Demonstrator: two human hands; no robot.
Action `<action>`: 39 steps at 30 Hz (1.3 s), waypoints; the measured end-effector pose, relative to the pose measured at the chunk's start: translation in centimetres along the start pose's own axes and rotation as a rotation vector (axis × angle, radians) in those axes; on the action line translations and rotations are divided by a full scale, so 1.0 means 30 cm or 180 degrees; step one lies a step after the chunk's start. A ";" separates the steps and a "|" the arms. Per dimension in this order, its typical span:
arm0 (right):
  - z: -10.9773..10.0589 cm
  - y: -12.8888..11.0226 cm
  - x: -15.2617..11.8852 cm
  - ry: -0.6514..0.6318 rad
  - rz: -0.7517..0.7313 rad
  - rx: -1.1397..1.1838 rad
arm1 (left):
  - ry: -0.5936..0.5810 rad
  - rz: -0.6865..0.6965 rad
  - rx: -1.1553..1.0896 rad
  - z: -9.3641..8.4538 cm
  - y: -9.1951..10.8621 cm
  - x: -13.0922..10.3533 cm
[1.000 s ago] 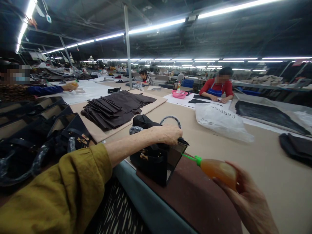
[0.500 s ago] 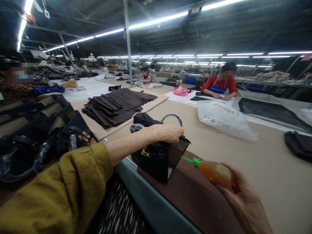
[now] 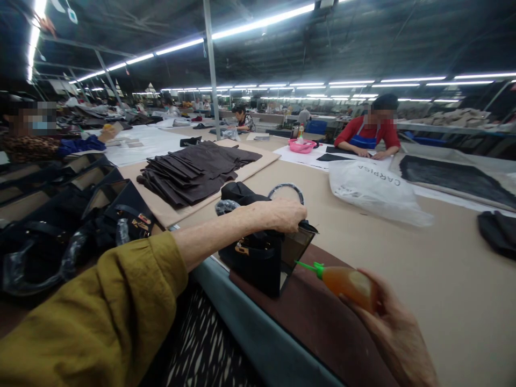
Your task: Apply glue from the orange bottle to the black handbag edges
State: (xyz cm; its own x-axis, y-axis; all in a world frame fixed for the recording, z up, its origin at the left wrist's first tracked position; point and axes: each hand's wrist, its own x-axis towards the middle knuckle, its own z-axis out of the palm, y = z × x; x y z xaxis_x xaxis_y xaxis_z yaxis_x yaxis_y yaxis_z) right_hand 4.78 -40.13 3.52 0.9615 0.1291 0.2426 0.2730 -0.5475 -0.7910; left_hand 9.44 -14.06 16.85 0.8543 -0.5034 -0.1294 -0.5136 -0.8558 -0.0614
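Note:
A black handbag (image 3: 258, 266) with gold hardware stands on a dark brown sheet (image 3: 318, 317) at the table's near edge. My left hand (image 3: 288, 214) reaches over the bag, its fingers closed on the top of the bag's open side; the fingertips are partly hidden. One round handle (image 3: 287, 187) sticks up behind that hand. My right hand (image 3: 391, 317) is wrapped around a glue bottle (image 3: 346, 286) of amber liquid with a green nozzle. The nozzle tip points left, close to the bag's open side panel; whether it touches I cannot tell.
More black handbags (image 3: 116, 215) crowd the left. Dark cut pieces (image 3: 197, 166) lie stacked beyond the bag. A white plastic bag (image 3: 374, 191), a pink basket (image 3: 301, 146) and a dark folded piece (image 3: 497, 231) lie farther off. A co-worker in red (image 3: 366, 134) sits opposite.
My right hand has brought the glue bottle slightly left, its nozzle nearer the bag's side. My left hand keeps its hold on the handbag. The view has shifted slightly.

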 end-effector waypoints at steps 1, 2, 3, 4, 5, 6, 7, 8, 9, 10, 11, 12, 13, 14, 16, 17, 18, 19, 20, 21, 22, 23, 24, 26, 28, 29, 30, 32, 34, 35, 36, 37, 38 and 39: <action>0.001 0.002 -0.002 -0.0010 -0.0017 -0.0022 | 0.0002 0.0001 -0.0005 0.000 0.000 0.000; 0.001 0.004 -0.003 -0.0023 -0.0024 -0.0035 | 0.0009 0.0002 -0.0015 0.001 0.001 0.001; 0.002 0.006 -0.005 -0.0035 -0.0023 -0.0046 | 0.0012 -0.0001 -0.0027 0.001 0.002 0.001; 0.004 0.008 -0.006 -0.0060 -0.0010 -0.0059 | 0.0005 0.0000 -0.0045 0.002 0.004 0.002; 0.005 0.010 -0.007 -0.0085 0.0023 -0.0069 | -0.0005 -0.0009 -0.0059 0.002 0.005 0.002; 0.008 0.012 -0.009 -0.0112 0.0072 -0.0070 | -0.0009 -0.0018 -0.0074 0.003 0.006 0.002; 0.011 0.013 -0.009 -0.0143 0.0130 -0.0062 | -0.0007 -0.0026 -0.0087 0.003 0.006 0.002; 0.014 0.015 -0.010 -0.0166 0.0180 -0.0056 | 0.0002 -0.0018 -0.0102 0.003 0.006 0.000; 0.018 0.016 -0.011 -0.0190 0.0219 -0.0059 | 0.0017 -0.0005 -0.0115 0.003 0.005 -0.002; 0.022 0.017 -0.012 -0.0212 0.0238 -0.0069 | 0.0033 0.0006 -0.0125 0.002 0.005 -0.005; 0.026 0.017 -0.012 -0.0236 0.0236 -0.0079 | 0.0039 0.0021 -0.0139 0.000 0.005 -0.008; 0.029 0.018 -0.013 -0.0260 0.0237 -0.0093 | 0.0032 0.0034 -0.0152 -0.002 0.005 -0.013; 0.032 0.017 -0.015 -0.0275 0.0251 -0.0099 | 0.0018 0.0023 -0.0149 -0.004 0.008 -0.018; 0.034 0.016 -0.016 -0.0292 0.0280 -0.0094 | 0.0007 0.0012 -0.0132 -0.005 0.012 -0.025; 0.036 0.009 -0.019 -0.0312 0.0344 -0.0086 | 0.0024 -0.0019 -0.0080 -0.007 0.025 -0.039; 0.036 0.004 -0.021 -0.0315 0.0360 -0.0089 | 0.0047 -0.0034 -0.0059 -0.006 0.033 -0.047; 0.035 -0.003 -0.023 -0.0317 0.0376 -0.0090 | 0.0074 -0.0051 -0.0044 -0.004 0.042 -0.056; 0.035 -0.010 -0.026 -0.0321 0.0400 -0.0084 | 0.0097 -0.0054 -0.0042 -0.001 0.050 -0.065; 0.034 -0.017 -0.029 -0.0316 0.0447 -0.0076 | 0.0118 -0.0047 -0.0045 0.003 0.058 -0.075; 0.033 -0.023 -0.034 -0.0312 0.0505 -0.0059 | 0.0148 -0.0042 -0.0045 0.008 0.064 -0.085; 0.033 -0.028 -0.039 -0.0321 0.0572 -0.0037 | 0.0186 -0.0027 -0.0039 0.013 0.069 -0.096; 0.033 -0.031 -0.045 -0.0325 0.0627 -0.0029 | 0.0231 -0.0020 -0.0025 0.019 0.074 -0.108; 0.033 -0.031 -0.051 -0.0334 0.0666 -0.0031 | 0.0281 -0.0015 -0.0018 0.024 0.078 -0.120; 0.036 -0.027 -0.063 -0.0343 0.0718 -0.0017 | 0.0349 -0.0001 -0.0025 0.032 0.088 -0.146; 0.041 -0.018 -0.070 -0.0313 0.0771 0.0032 | 0.0329 0.0000 -0.0060 0.033 0.100 -0.173; 0.043 -0.012 -0.072 -0.0290 0.0789 0.0060 | 0.0299 -0.0003 -0.0080 0.031 0.107 -0.185; 0.046 -0.007 -0.072 -0.0275 0.0794 0.0093 | 0.0251 -0.0007 -0.0099 0.028 0.114 -0.197; 0.051 0.001 -0.070 -0.0250 0.0790 0.0117 | 0.0168 -0.0015 -0.0120 0.022 0.124 -0.216; 0.054 0.006 -0.068 -0.0217 0.0780 0.0070 | 0.0120 -0.0037 -0.0115 0.021 0.126 -0.229; 0.055 0.007 -0.068 -0.0181 0.0771 0.0015 | 0.0115 -0.0049 -0.0103 0.024 0.124 -0.233; 0.055 0.008 -0.068 -0.0153 0.0746 -0.0036 | 0.0138 -0.0052 -0.0095 0.029 0.121 -0.235; 0.055 0.008 -0.070 -0.0143 0.0725 -0.0091 | 0.0175 -0.0043 -0.0085 0.037 0.118 -0.237; 0.055 0.009 -0.072 -0.0160 0.0702 -0.0127 | 0.0217 -0.0029 -0.0078 0.047 0.115 -0.237; 0.054 0.009 -0.075 -0.0197 0.0680 -0.0137 | 0.0269 -0.0014 -0.0066 0.057 0.112 -0.236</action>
State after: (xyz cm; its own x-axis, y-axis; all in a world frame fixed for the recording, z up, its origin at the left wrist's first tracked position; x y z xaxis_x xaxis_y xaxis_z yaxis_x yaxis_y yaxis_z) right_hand 2.74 -39.22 1.85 0.9978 0.0561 0.0361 0.0626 -0.6024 -0.7958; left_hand 1.53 -13.18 15.85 0.8607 -0.5071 -0.0450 -0.5088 -0.8599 -0.0411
